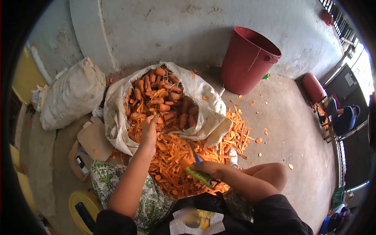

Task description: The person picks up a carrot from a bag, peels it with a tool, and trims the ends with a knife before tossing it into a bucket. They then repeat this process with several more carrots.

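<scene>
A white woven sack (117, 135) gapes open in front of me, full of whole carrots (156, 101). Over its near side reaches my left hand (148, 135), its fingers drawn together at the cut end of a carrot (160, 120); part of the grip is hidden. My right hand (209, 168) is closed round a knife (197, 158) with a blue handle, blade pointing away from me. Beneath that hand shows a long green and orange thing (200, 178), whose kind I cannot make out. Cut carrot strips (168, 164) heap up between the sack and my lap.
A tall red bin (244, 58) stands by the wall. To the left are a tied full sack (72, 94), cardboard (94, 137) and a yellow lid (76, 199) with a dark phone-like object on it. Carrot scraps dot the floor. Another person (344, 117) sits far right.
</scene>
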`<state>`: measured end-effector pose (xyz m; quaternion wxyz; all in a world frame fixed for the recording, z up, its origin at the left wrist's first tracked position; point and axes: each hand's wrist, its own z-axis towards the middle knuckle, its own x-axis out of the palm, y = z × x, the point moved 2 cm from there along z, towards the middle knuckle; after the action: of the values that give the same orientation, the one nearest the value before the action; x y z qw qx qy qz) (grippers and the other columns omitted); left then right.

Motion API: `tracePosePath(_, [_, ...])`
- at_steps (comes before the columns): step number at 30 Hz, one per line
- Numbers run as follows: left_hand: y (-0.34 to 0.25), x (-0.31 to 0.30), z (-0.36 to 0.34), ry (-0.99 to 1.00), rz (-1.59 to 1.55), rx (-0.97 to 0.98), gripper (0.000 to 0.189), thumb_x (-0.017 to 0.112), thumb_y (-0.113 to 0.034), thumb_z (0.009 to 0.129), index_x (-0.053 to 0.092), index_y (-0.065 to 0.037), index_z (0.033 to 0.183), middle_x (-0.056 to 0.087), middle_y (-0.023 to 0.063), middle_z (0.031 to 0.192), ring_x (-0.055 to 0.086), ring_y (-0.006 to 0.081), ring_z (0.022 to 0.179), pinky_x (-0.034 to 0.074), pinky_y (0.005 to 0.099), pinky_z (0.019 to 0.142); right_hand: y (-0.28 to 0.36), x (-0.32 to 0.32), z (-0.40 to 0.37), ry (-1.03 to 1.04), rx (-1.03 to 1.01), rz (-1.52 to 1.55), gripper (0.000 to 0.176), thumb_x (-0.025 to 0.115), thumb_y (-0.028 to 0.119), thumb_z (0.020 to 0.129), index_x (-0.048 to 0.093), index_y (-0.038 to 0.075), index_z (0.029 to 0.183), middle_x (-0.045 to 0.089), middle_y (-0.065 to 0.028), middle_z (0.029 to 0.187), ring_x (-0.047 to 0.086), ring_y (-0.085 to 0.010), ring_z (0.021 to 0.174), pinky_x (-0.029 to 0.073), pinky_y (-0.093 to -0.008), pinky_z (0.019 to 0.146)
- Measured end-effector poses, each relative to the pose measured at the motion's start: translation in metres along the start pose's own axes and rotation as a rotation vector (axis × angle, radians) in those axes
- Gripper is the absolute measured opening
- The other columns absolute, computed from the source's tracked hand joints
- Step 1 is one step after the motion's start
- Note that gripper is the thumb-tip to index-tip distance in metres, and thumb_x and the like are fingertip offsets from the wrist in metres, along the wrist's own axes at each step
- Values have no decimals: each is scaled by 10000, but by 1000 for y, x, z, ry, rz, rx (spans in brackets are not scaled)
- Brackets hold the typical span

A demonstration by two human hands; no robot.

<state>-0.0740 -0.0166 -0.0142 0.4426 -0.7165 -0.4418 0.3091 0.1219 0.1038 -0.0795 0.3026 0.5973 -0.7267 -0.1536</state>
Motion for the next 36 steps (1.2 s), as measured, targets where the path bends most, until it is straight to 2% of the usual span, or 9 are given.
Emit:
tracePosePath(3, [-9, -5, -10, 142, 52, 109, 379, 414, -348, 882, 461, -33, 1087, 375, 103, 1166, 412, 192, 1080, 348, 348, 903, 91, -33, -57, -513, -9, -678, 611, 254, 563, 867, 484, 89, 1177, 590, -67, 929, 515, -138, 717, 445, -324, 561])
tracePosePath(5, [-4, -3, -12, 223, 89, 198, 342, 436, -327, 877, 471, -43, 1064, 346, 94, 1160, 419, 191, 1045, 353, 341, 896, 173, -93, -113, -730, -198, -822, 471, 362, 457, 883, 531, 39, 1020, 572, -38, 838, 511, -127, 655, 444, -283, 575])
tracePosePath(7, [7, 2, -7, 304, 166, 322, 228, 500, -258, 860, 493, -76, 997, 273, 77, 1136, 416, 184, 930, 362, 317, 873, 232, -187, -151, -666, -1073, -359, 285, 422, 359, 892, 513, 89, 873, 490, 8, 643, 468, -112, 512, 403, -252, 449])
tracePosePath(8, [7, 3, -9, 306, 162, 325, 228, 500, -258, 860, 493, -76, 997, 273, 77, 1136, 416, 184, 930, 362, 317, 873, 262, -233, -181, -417, -1119, 29, 280, 412, 324, 902, 519, 65, 899, 535, -22, 689, 518, -139, 550, 439, -269, 469])
tracePosePath(12, [3, 3, -17, 255, 400, 481, 179, 515, -223, 856, 488, -96, 980, 250, 92, 1156, 379, 193, 959, 370, 312, 870, 293, -193, -251, -1111, -1307, 74, 262, 442, 231, 898, 538, 5, 990, 596, -100, 806, 584, -185, 646, 494, -314, 547])
tracePosePath(22, [15, 13, -14, 344, 770, 477, 214, 518, -253, 856, 486, -75, 972, 321, 117, 1164, 407, 315, 1109, 369, 399, 910, 175, -154, -135, -831, -892, -266, 258, 439, 240, 903, 555, 23, 978, 592, -54, 835, 542, -106, 729, 429, -236, 622])
tracePosePath(25, [34, 17, -1, 372, 1040, 511, 330, 522, -277, 842, 468, -29, 1054, 380, 139, 1126, 544, 256, 858, 443, 356, 760, 143, -168, -105, -862, -787, -154, 221, 458, 219, 893, 557, 37, 972, 568, -34, 771, 518, -107, 658, 422, -239, 580])
tracePosePath(28, [68, 20, 24, 462, 1239, 277, 339, 513, -293, 844, 484, -31, 1058, 415, 135, 1116, 543, 252, 874, 444, 359, 754, 121, -188, -90, -1095, -444, -529, 200, 497, 205, 871, 542, 18, 815, 556, -57, 741, 440, -139, 593, 388, -308, 575])
tracePosePath(36, [204, 62, 65, 357, 952, -106, 201, 507, -212, 848, 511, -29, 930, 514, 97, 919, 533, 237, 787, 452, 356, 683, 131, -189, -102, -1021, -485, -964, 220, 532, 195, 808, 551, -11, 882, 572, -174, 838, 555, -319, 736, 421, -392, 651])
